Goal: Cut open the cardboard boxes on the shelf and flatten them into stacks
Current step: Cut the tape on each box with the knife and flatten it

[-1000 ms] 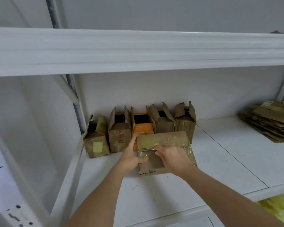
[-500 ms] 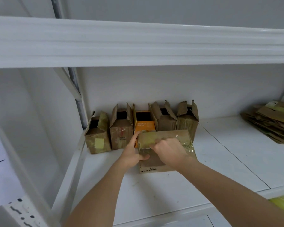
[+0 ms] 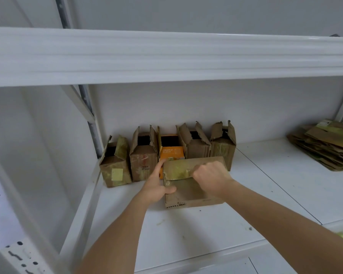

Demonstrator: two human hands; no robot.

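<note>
The right hand (image 3: 210, 176) is fisted on the top of a taped cardboard box (image 3: 194, 192) at frame centre — whatever it grips is hidden. The left hand (image 3: 156, 184) braces the box's left end, thumb on the front, forefinger extended. Cutting the tape seems underway; next comes flattening — toward the flattened stack (image 3: 325, 145), right edge.

Box (image 3: 194, 186) before box row (image 3: 166, 151); stack (image 3: 325, 145) far rt.

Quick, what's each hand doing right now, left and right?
Left hand: grips the taped box by its left end.
Right hand: fist closed on the box top; whatever it holds is hidden.
</note>
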